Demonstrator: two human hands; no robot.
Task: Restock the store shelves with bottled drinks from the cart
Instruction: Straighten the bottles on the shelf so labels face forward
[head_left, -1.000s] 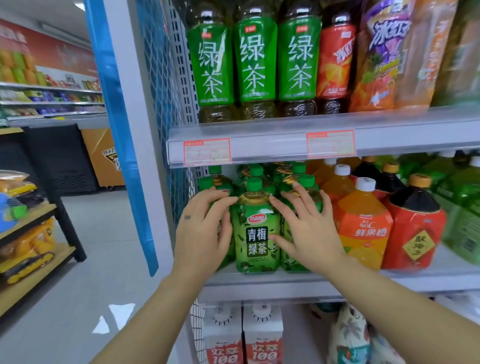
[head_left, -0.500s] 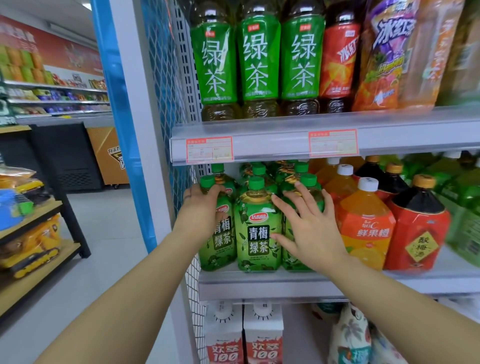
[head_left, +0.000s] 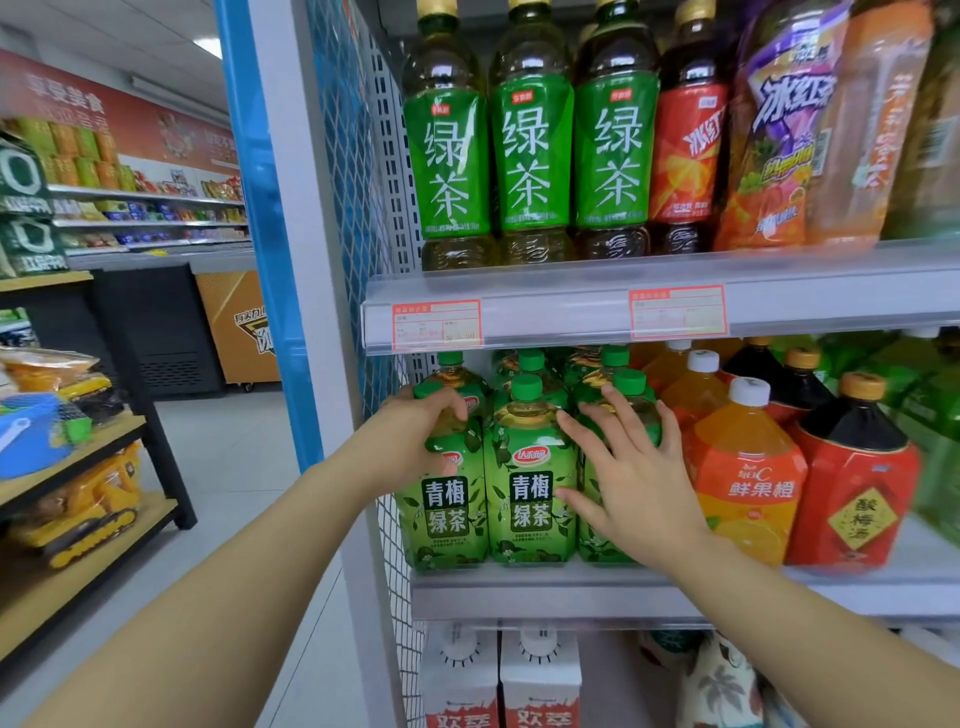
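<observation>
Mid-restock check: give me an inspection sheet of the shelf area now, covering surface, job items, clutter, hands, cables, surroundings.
Surface: middle shelf, grey, level, stocked.
Job's things: three green plum-tea bottles upright in front: left bottle, middle bottle, right bottle partly behind a hand; cart not in view.
Clutter: orange juice bottle and red-labelled bottle upright beside them.
Grippers: left hand grips the left bottle's shoulder; right hand rests on the right bottle, fingers spread.
Cables: nothing seen.
Surroundings: tall green tea bottles on the shelf above; snack rack across the aisle.
</observation>
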